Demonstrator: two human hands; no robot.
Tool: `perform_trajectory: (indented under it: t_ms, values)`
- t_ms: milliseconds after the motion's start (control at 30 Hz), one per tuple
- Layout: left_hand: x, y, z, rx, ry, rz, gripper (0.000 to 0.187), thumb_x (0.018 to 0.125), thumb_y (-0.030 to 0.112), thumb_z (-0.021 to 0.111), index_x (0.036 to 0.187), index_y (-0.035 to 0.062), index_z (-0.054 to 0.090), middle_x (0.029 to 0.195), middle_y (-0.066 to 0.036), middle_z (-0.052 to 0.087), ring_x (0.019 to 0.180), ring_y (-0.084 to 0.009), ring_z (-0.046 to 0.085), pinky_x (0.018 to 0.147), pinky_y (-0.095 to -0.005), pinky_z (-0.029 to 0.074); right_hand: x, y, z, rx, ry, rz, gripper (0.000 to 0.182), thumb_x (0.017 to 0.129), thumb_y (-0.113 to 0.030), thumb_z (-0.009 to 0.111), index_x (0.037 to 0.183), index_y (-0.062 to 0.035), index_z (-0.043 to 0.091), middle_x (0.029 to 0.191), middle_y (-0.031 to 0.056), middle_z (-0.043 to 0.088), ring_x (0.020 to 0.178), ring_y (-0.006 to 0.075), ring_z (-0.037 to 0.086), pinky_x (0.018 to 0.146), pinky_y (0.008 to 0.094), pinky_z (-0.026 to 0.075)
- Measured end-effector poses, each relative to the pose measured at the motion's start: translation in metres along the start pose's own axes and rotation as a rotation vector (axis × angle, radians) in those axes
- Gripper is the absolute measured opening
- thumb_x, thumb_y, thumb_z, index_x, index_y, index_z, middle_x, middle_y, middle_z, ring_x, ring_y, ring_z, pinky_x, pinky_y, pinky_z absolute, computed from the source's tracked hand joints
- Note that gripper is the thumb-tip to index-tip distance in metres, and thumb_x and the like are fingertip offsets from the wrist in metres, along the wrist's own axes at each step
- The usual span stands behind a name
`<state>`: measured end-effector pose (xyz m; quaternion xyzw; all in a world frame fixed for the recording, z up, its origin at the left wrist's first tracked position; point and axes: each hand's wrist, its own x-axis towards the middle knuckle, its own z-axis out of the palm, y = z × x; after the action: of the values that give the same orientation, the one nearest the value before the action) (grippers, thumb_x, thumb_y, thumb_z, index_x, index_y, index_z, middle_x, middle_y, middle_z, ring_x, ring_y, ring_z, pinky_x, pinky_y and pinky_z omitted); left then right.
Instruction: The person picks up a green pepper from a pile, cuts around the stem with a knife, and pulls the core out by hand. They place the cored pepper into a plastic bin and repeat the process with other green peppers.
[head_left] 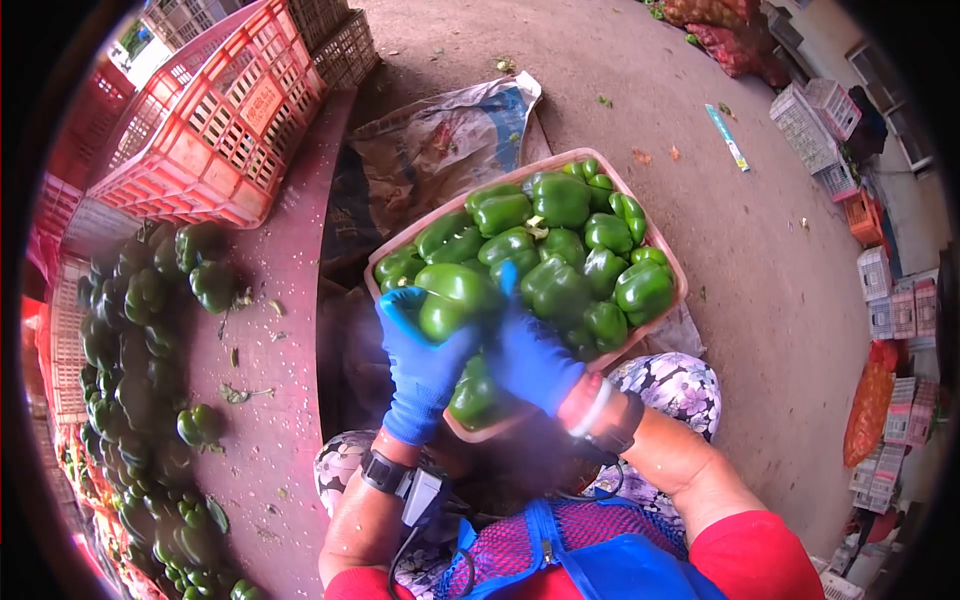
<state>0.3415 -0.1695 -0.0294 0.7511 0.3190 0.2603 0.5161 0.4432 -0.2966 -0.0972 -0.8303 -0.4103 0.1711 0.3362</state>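
Observation:
Both of my hands wear blue gloves and are over the near left part of a pink crate [672, 262] full of green bell peppers. My left hand [425, 362] has its fingers around a large green pepper [452, 292]. Beside it, my right hand [535, 350] has the thumb raised at the right side of that pepper; its fingers are blurred, and what they hold, if anything, is hidden. Another green pepper [474, 392] lies between my wrists at the crate's near corner.
A long pile of green peppers [140, 370] lies on a reddish surface [275, 400] at the left. Red plastic crates [225, 120] stand at the upper left. A crumpled sack [440, 140] is behind the pepper crate. More crates [805, 125] and an orange net sack [868, 412] are at the right.

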Motion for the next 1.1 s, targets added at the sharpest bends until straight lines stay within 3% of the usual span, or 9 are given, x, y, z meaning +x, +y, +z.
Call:
perform_trajectory:
  t_ms: [267, 333, 400, 533, 567, 667, 700, 967, 1100]
  values:
    - [0.013, 0.000, -0.025, -0.685, -0.026, -0.281, 0.037, 0.087, 0.005, 0.068, 0.119, 0.0069, 0.048, 0.105, -0.004, 0.057, 0.099, -0.0152, 0.059, 0.091, -0.0322, 0.051, 0.001, -0.031, -0.037, 0.003, -0.079, 0.143, 0.092, 0.085, -0.013, 0.062, 0.159, -0.0010, 0.008, 0.116, 0.0311, 0.062, 0.099, 0.0471, 0.063, 0.084, 0.0543, 0.052]
    - [0.022, -0.015, -0.039, -0.582, 0.079, -0.180, 0.035, 0.091, 0.011, 0.064, 0.122, 0.0056, 0.050, 0.115, -0.011, 0.060, 0.106, -0.0232, 0.062, 0.097, -0.0415, 0.052, -0.005, -0.021, -0.038, -0.068, -0.083, 0.091, 0.086, 0.086, -0.014, 0.061, 0.157, -0.0015, 0.015, 0.120, 0.0301, 0.060, 0.102, 0.0455, 0.063, 0.085, 0.0539, 0.052]
    - [0.032, -0.009, -0.069, -1.126, -0.017, -0.245, 0.037, 0.094, 0.017, 0.059, 0.127, 0.0019, 0.051, 0.127, -0.016, 0.060, 0.118, -0.0312, 0.061, 0.104, -0.0495, 0.049, -0.012, -0.002, -0.031, -0.197, -0.099, 0.070, 0.080, 0.086, -0.013, 0.060, 0.156, -0.0026, 0.022, 0.124, 0.0289, 0.060, 0.104, 0.0434, 0.064, 0.086, 0.0534, 0.053]
    - [0.031, -0.010, -0.086, -0.731, -0.063, -0.140, 0.045, 0.090, 0.015, 0.062, 0.131, 0.0012, 0.051, 0.122, -0.016, 0.062, 0.112, -0.0295, 0.063, 0.097, -0.0449, 0.053, -0.004, -0.010, -0.062, 0.314, -0.030, -0.158, 0.065, 0.091, -0.023, 0.071, 0.147, -0.0062, 0.044, 0.129, 0.0240, 0.059, 0.102, 0.0383, 0.067, 0.086, 0.0464, 0.055]
    - [0.021, 0.015, -0.079, -0.732, -0.105, -0.242, 0.047, 0.086, 0.014, 0.067, 0.130, 0.0029, 0.052, 0.115, -0.013, 0.064, 0.107, -0.0270, 0.064, 0.092, -0.0403, 0.054, 0.000, -0.021, -0.074, 0.568, -0.116, -0.005, 0.071, 0.090, -0.031, 0.077, 0.148, -0.0059, 0.046, 0.136, 0.0182, 0.058, 0.112, 0.0294, 0.066, 0.095, 0.0402, 0.052]
    - [0.007, 0.017, -0.046, -0.448, -0.295, -0.213, 0.068, 0.075, 0.015, 0.078, 0.135, 0.0033, 0.048, 0.122, -0.010, 0.059, 0.105, -0.0189, 0.062, 0.094, -0.0332, 0.053, 0.011, -0.038, -0.085, 0.844, -0.233, -0.232, 0.101, 0.085, -0.048, 0.079, 0.161, -0.0088, 0.026, 0.152, 0.0105, 0.047, 0.134, 0.0154, 0.046, 0.112, 0.0343, 0.038]
    - [0.004, 0.010, -0.038, -0.421, -0.339, -0.178, 0.069, 0.075, 0.015, 0.078, 0.136, 0.0036, 0.047, 0.123, -0.010, 0.058, 0.105, -0.0179, 0.061, 0.093, -0.0320, 0.053, 0.013, -0.036, -0.086, 0.947, -0.389, -0.157, 0.101, 0.083, -0.042, 0.082, 0.160, -0.0070, 0.026, 0.158, 0.0105, 0.038, 0.141, 0.0140, 0.035, 0.118, 0.0342, 0.029]
    - [0.005, 0.010, -0.022, -0.630, -0.473, -0.318, 0.058, 0.078, 0.006, 0.071, 0.132, 0.0070, 0.049, 0.113, -0.007, 0.060, 0.089, -0.0128, 0.063, 0.075, -0.0259, 0.054, 0.003, -0.039, -0.089, 0.929, -0.268, -0.130, 0.104, 0.080, -0.017, 0.078, 0.163, -0.0088, 0.016, 0.149, 0.0086, 0.047, 0.138, 0.0189, 0.042, 0.117, 0.0358, 0.031]
    - [0.009, 0.007, -0.022, -0.768, -0.494, -0.377, 0.047, 0.078, 0.002, 0.066, 0.123, 0.0071, 0.053, 0.107, -0.007, 0.060, 0.085, -0.0141, 0.062, 0.075, -0.0242, 0.052, 0.004, -0.037, -0.090, 1.135, -0.177, -0.030, 0.087, 0.080, -0.016, 0.076, 0.156, -0.0067, 0.034, 0.139, 0.0044, 0.052, 0.124, 0.0150, 0.051, 0.109, 0.0312, 0.041]
